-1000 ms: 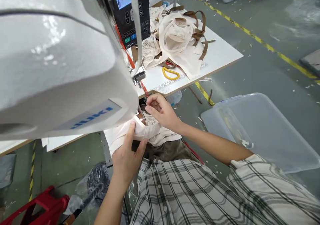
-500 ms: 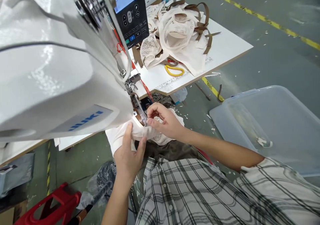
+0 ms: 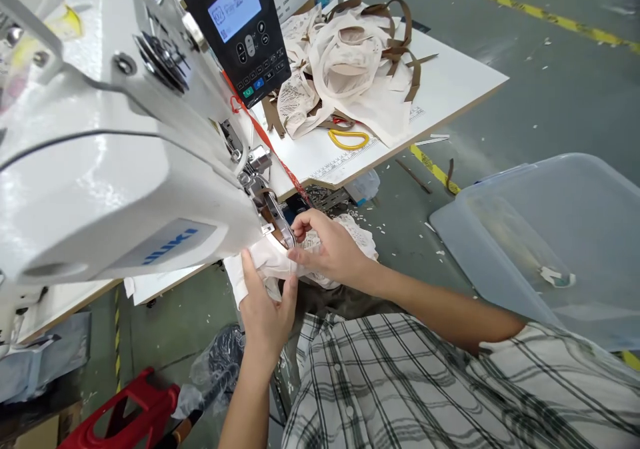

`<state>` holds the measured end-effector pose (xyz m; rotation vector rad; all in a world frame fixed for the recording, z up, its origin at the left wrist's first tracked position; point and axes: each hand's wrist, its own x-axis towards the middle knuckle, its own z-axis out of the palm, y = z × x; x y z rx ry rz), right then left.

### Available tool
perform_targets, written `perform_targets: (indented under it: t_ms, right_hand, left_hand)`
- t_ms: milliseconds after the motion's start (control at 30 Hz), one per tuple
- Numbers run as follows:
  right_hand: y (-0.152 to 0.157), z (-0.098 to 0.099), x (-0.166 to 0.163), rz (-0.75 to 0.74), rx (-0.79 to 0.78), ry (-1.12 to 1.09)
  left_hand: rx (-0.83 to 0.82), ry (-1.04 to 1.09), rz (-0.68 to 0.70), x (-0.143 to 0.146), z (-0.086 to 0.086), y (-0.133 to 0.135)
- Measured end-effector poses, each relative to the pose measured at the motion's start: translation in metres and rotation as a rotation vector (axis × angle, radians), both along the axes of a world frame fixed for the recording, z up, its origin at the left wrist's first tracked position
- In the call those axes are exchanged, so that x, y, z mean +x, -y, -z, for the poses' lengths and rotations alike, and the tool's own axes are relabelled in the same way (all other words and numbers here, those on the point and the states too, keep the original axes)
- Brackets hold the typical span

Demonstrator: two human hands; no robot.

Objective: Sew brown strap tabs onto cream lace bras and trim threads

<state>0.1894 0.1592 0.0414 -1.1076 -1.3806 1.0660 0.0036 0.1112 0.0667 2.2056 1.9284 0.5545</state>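
Observation:
A cream bra [image 3: 273, 254] with lace parts lies under the needle area of a white sewing machine [image 3: 190, 189], and a brown strip [image 3: 276, 236] runs through the metal guide above it. My left hand [image 3: 265, 309] grips the fabric at its near left side, forefinger stretched over the cloth and thumb apart from it. At the tip of the guide, my right hand [image 3: 333, 252] is curled with thumb and forefinger close together at the bra's edge. Its other fingers are bent, and the exact pinch point is partly hidden.
Several bras [image 3: 350, 62] with brown straps are heaped on the white table [image 3: 465, 79], beside yellow-handled scissors [image 3: 349, 140]. A control panel [image 3: 240, 36] stands above. A translucent plastic bin [image 3: 550, 236] is at right; a red plastic object [image 3: 125, 409] is at lower left.
The camera view has shifted, so the machine appears further left and more of the panel shows. Both hands stay at the bra, with the right hand still close to the guide tip.

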Motion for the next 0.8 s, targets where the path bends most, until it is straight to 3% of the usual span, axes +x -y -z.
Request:
perform_targets:
  t_ms: [233, 367, 433, 500, 667, 800]
  right_hand:
    - [0.036, 0.018, -0.006, -0.077, -0.238, -0.186]
    - [0.046, 0.015, 0.003, -0.073, -0.204, -0.22]
    - [0.048, 0.01, 0.01, -0.076, -0.176, -0.214]
    - [0.05, 0.004, 0.017, -0.092, -0.151, -0.179]
    - [0.055, -0.003, 0.029, -0.206, -0.125, -0.113]
    - [0.058, -0.008, 0.034, -0.313, -0.072, -0.061]
  left_hand:
    - [-0.025, 0.1, 0.194, 0.029, 0.014, 0.048]
    - [-0.174, 0.231, 0.24, 0.03, 0.018, 0.068]
    - [-0.331, 0.357, 0.269, 0.025, 0.015, 0.071]
    - [-0.379, 0.454, 0.292, 0.017, 0.009, 0.069]
    - [-0.004, 0.365, 0.23, 0.0, -0.01, 0.051]
    - [-0.014, 0.392, 0.413, 0.0, -0.023, 0.032]
